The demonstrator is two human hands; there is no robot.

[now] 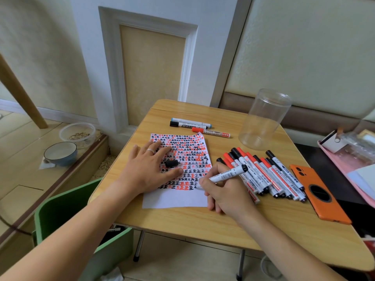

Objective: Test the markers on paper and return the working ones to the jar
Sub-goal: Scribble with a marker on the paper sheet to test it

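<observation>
Orange phone on wooden table, pink tray — green bin, bowl

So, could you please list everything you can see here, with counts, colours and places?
paper: one, white, covered in red and black marks, table centre
cap: one, black, on the paper
loose markers: a pile, red and black caps, right of the paper
far markers: three, blue, black, red, behind the paper
jar: one, clear, empty, far right
phone: one, orange, right edge
left hand: flat on the paper
right hand: writing with a marker
</observation>
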